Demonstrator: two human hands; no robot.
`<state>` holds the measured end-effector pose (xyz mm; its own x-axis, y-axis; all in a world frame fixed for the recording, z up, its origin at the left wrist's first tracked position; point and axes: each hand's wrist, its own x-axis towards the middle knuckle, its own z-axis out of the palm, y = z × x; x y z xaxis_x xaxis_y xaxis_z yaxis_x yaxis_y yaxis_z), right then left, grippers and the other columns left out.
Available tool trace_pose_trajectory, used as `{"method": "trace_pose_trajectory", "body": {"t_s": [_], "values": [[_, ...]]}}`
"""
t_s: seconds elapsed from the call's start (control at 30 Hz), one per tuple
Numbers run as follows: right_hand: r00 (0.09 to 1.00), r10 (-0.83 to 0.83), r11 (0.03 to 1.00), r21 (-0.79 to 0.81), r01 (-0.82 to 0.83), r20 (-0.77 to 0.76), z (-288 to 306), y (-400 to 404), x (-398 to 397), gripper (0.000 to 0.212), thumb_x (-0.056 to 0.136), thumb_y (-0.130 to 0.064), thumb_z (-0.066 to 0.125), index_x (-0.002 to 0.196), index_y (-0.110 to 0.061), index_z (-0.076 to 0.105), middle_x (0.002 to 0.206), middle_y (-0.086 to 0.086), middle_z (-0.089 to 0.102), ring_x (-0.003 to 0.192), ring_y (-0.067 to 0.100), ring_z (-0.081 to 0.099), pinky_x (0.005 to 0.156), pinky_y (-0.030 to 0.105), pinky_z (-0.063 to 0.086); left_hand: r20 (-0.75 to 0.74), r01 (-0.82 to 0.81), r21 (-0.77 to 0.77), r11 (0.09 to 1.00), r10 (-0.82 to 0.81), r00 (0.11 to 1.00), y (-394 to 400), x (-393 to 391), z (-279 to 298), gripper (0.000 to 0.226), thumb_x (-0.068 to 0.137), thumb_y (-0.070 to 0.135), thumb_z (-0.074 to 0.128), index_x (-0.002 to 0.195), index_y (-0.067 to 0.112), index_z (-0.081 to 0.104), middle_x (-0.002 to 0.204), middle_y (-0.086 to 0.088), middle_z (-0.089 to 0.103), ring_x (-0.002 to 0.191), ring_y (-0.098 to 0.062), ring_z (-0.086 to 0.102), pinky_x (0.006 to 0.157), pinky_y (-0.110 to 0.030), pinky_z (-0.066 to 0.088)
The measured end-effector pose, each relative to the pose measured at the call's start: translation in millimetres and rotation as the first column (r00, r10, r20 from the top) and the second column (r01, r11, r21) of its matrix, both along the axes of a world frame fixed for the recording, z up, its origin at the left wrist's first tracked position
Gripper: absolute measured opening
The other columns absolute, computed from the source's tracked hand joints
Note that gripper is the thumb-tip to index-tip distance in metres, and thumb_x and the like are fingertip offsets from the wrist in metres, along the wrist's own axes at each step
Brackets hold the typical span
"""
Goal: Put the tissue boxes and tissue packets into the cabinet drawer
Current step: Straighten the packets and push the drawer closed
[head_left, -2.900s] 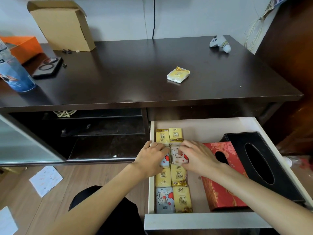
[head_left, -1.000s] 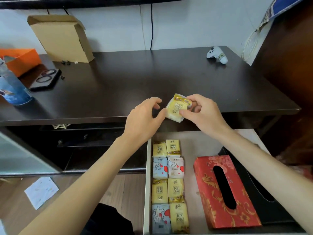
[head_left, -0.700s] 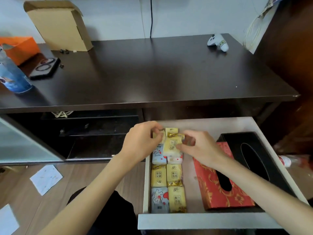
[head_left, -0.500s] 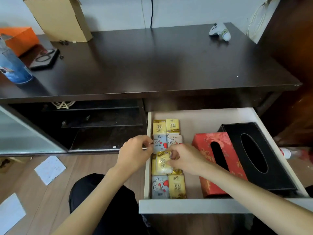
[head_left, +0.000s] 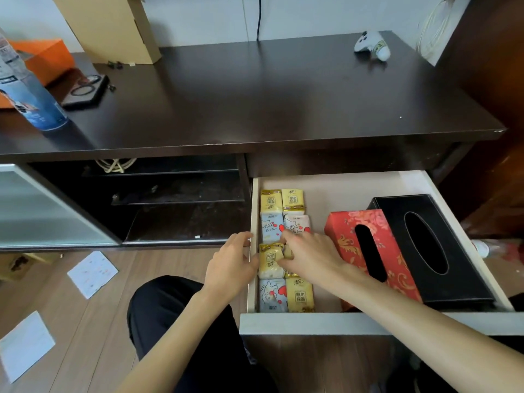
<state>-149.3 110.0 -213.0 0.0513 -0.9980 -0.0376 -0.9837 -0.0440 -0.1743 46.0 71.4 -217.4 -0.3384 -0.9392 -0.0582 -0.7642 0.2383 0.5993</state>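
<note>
The cabinet drawer [head_left: 326, 323] stands pulled out. Along its left side lie two columns of tissue packets [head_left: 299, 293], yellow ones and white ones with red hearts. A yellow tissue packet [head_left: 270, 259] lies in the third row of the left column. My right hand [head_left: 309, 256] is over that row, its bent fingers holding the packet's right edge. My left hand [head_left: 231, 265] rests loosely against the drawer's left wall, beside the same packet. A red tissue box [head_left: 371, 251] and a black tissue box [head_left: 428, 248] lie side by side on the drawer's right.
The dark cabinet top [head_left: 255, 97] carries a blue bottle [head_left: 31, 100], an orange box [head_left: 45, 58], a cardboard box [head_left: 113, 24], a black case [head_left: 85, 90] and a white controller [head_left: 371, 46]. Papers [head_left: 92, 273] lie on the wooden floor at left. Open shelves sit left of the drawer.
My hands took the yellow packet off the cabinet top and brought it down into the drawer. It now lies in the left column, and my left hand has drawn back to the drawer wall.
</note>
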Motion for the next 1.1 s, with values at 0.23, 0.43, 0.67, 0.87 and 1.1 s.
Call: {"method": "trace_pose_trajectory", "body": {"t_s": [0.23,0.43,0.67,0.87,1.1], "values": [[0.803,-0.125,0.991,0.043,0.123,0.582,89.3,63.3,-38.5,0.019,0.094,-0.044,0.064,0.109,-0.035,0.072,0.094,-0.021,0.073,0.084,-0.002,0.069,0.074,0.030,0.060,0.005,0.011,0.025,1.000,-0.011,1.000,9.3,11.2,7.9,0.035,0.090,0.045,0.058,0.123,0.036,0.057,0.097,0.028,0.059,0.077,0.006,0.060,0.059,-0.015,0.046],[0.737,-0.104,0.962,-0.121,0.245,0.668,150.2,145.1,-96.9,0.029,0.087,-0.058,0.067,0.109,-0.039,0.071,0.096,-0.014,0.074,0.089,0.004,0.069,0.070,0.015,0.053,-0.011,0.053,0.011,0.999,-0.053,0.999,28.0,22.9,24.6,0.024,0.094,0.038,0.058,0.115,0.031,0.066,0.102,0.019,0.065,0.087,-0.001,0.061,0.075,-0.030,0.054],[0.907,-0.233,0.965,0.197,0.172,0.350,74.0,183.3,-113.0,0.037,0.071,-0.066,0.076,0.104,-0.056,0.062,0.108,-0.033,0.059,0.095,-0.001,0.059,0.071,0.029,0.053,-0.014,0.170,-0.052,0.984,-0.171,0.985,63.7,7.2,45.6,0.022,0.090,0.046,0.062,0.106,0.032,0.068,0.102,0.022,0.062,0.090,-0.001,0.060,0.070,-0.023,0.050],[0.979,-0.133,0.971,0.217,0.097,0.156,45.2,177.4,-106.3,0.045,0.068,-0.067,0.075,0.107,-0.050,0.058,0.108,-0.034,0.045,0.106,-0.010,0.045,0.070,0.020,0.045,0.196,0.465,0.065,0.883,-0.468,0.862,84.4,-5.1,43.4,0.064,0.066,0.085,0.052,0.115,0.044,0.058,0.113,0.030,0.056,0.103,0.005,0.054,0.081,-0.023,0.050],[0.974,-0.164,0.962,0.243,0.124,0.154,48.7,172.7,-108.4,0.050,0.063,-0.073,0.076,0.104,-0.050,0.058,0.102,-0.033,0.044,0.104,-0.016,0.044,0.061,0.013,0.032,0.282,0.543,0.056,0.838,-0.535,0.796,84.2,-10.9,31.6,0.046,0.080,0.064,0.065,0.121,0.044,0.055,0.122,0.025,0.056,0.116,-0.003,0.051,0.089,-0.029,0.051]]}}
